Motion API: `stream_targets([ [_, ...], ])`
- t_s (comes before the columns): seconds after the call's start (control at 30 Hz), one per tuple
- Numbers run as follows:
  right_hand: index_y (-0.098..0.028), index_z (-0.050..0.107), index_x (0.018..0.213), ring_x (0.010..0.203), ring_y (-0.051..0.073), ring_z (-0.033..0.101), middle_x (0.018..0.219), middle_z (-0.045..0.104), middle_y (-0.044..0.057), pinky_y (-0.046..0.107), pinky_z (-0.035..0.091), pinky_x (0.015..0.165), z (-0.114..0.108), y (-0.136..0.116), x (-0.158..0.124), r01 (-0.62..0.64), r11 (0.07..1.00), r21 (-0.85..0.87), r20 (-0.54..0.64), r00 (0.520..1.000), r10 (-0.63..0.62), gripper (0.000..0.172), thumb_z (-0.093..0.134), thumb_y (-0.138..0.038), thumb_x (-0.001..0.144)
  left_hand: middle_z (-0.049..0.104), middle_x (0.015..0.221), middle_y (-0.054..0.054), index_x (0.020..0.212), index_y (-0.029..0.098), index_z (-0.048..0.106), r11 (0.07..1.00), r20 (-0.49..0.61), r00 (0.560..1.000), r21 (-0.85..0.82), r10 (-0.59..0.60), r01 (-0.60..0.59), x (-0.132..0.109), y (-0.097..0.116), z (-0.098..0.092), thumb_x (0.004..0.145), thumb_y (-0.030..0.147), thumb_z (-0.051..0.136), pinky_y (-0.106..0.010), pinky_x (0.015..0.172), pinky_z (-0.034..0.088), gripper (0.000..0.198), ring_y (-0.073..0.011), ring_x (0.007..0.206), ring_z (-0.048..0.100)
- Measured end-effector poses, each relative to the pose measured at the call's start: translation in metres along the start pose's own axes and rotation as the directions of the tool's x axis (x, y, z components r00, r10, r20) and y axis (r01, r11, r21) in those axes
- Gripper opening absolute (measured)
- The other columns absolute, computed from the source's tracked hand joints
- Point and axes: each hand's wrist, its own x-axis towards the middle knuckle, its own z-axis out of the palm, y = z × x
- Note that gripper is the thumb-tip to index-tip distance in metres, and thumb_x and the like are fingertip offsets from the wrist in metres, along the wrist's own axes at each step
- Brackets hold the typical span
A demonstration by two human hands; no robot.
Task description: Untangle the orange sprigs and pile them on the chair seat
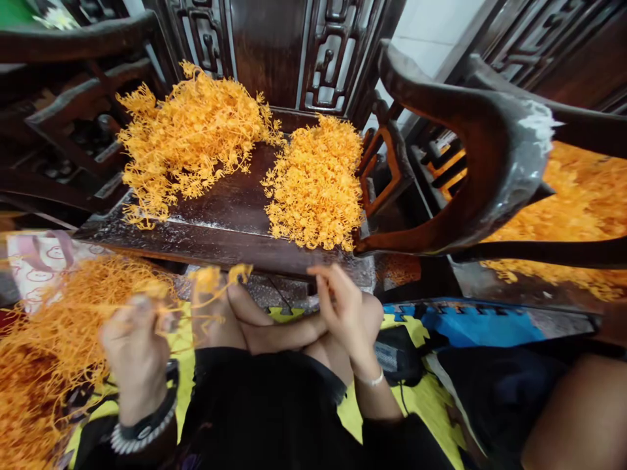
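My left hand [137, 346] is blurred and grips an orange plastic sprig [215, 281] that stretches to the right above my crossed legs. My right hand [343, 307] hovers near the front edge of the dark wooden chair seat [230, 215]; its fingers are apart and seem to hold nothing. On the seat lie two heaps of orange sprigs: a loose branching heap [189, 134] at the left and a denser heap [316, 183] at the right. A big tangle of orange sprigs [44, 339] lies at my left.
A second dark wooden chair's curved arm [490, 156] juts in at the right, with more orange sprigs [582, 202] behind it. A yellow and blue mat [455, 326] lies under my legs. A black object [396, 356] sits by my right wrist.
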Motion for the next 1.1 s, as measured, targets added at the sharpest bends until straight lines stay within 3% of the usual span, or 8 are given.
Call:
stream_targets([
  [0.13,-0.018,0.060,0.106,0.091,0.025,0.051,0.093,0.056,0.010,0.040,0.044,0.082,0.003,0.019,0.061,0.024,0.932,-0.363,-0.140,0.987,-0.080,0.025,0.046,-0.033,0.093,0.051,0.051,0.004,0.056,0.018,0.057,0.999,0.043,0.999,-0.031,-0.030,0.032,-0.005,-0.029,0.030,0.073,0.042,0.074,-0.021,0.048,0.038,0.034,-0.0087,0.050,0.044],
  [0.33,-0.010,0.058,0.120,0.123,0.037,0.039,0.134,0.048,0.022,0.056,0.032,0.097,0.020,0.035,0.094,0.080,0.797,-0.599,-0.030,0.992,-0.122,0.039,0.047,-0.035,0.092,0.057,0.052,0.005,0.060,0.017,0.063,0.967,0.094,0.979,-0.169,-0.178,0.192,-0.010,-0.053,0.054,0.065,0.047,0.079,-0.018,0.050,0.039,0.034,-0.0065,0.048,0.045],
  [0.5,-0.025,0.059,0.123,0.129,0.026,0.042,0.134,0.055,0.007,0.051,0.026,0.109,0.027,0.021,0.059,0.155,0.979,-0.133,-0.197,0.964,-0.180,0.039,0.036,-0.042,0.097,0.062,0.057,0.002,0.059,0.016,0.063,0.962,0.159,0.969,-0.167,-0.189,0.215,-0.011,-0.058,0.060,0.070,0.046,0.076,-0.019,0.059,0.045,0.034,-0.0089,0.056,0.054],
  [0.6,-0.024,0.058,0.125,0.122,0.026,0.051,0.128,0.061,0.008,0.045,0.036,0.106,0.036,0.004,0.029,0.036,0.925,0.378,0.018,0.999,-0.046,0.051,0.037,-0.057,0.093,0.064,0.059,0.001,0.060,0.016,0.065,0.966,0.174,0.968,-0.158,-0.178,0.206,-0.011,-0.061,0.062,0.071,0.045,0.075,-0.020,0.062,0.047,0.032,-0.0102,0.059,0.056],
  [0.67,-0.023,0.059,0.125,0.120,0.027,0.054,0.126,0.061,0.009,0.044,0.039,0.104,0.045,-0.007,0.014,-0.121,0.818,0.563,0.234,0.972,-0.017,0.057,0.046,-0.063,0.087,0.065,0.060,0.001,0.063,0.016,0.067,0.969,0.198,0.961,-0.119,-0.191,0.217,-0.011,-0.064,0.063,0.070,0.044,0.075,-0.020,0.061,0.047,0.030,-0.0110,0.059,0.057],
  [0.77,-0.024,0.063,0.117,0.112,0.024,0.059,0.120,0.065,0.008,0.041,0.044,0.100,0.057,-0.020,0.003,-0.276,0.700,0.659,0.371,0.929,0.017,0.045,0.056,-0.056,0.085,0.070,0.066,-0.002,0.069,0.015,0.071,0.966,0.254,0.941,-0.067,-0.225,0.249,-0.012,-0.069,0.062,0.067,0.045,0.077,-0.023,0.063,0.048,0.031,-0.0146,0.063,0.061],
  [0.93,-0.021,0.069,0.087,0.106,0.021,0.061,0.114,0.066,0.007,0.037,0.044,0.097,0.068,-0.036,0.000,-0.245,0.673,0.698,0.295,0.955,0.041,0.024,0.057,-0.042,0.089,0.073,0.088,-0.008,0.086,0.015,0.073,0.934,0.377,0.875,-0.063,-0.303,0.350,-0.014,-0.074,0.050,0.071,0.048,0.073,-0.032,0.079,0.050,0.036,-0.0238,0.087,0.066],
  [1.1,-0.019,0.063,0.071,0.095,0.019,0.062,0.098,0.068,0.006,0.034,0.046,0.090,0.067,-0.038,-0.001,-0.218,0.626,0.749,0.131,0.974,0.183,0.034,0.049,-0.041,0.093,0.066,0.114,-0.010,0.101,0.017,0.068,0.963,0.292,0.942,-0.161,-0.164,0.217,-0.016,-0.070,0.027,0.080,0.044,0.064,-0.038,0.097,0.045,0.035,-0.0270,0.111,0.058],
])
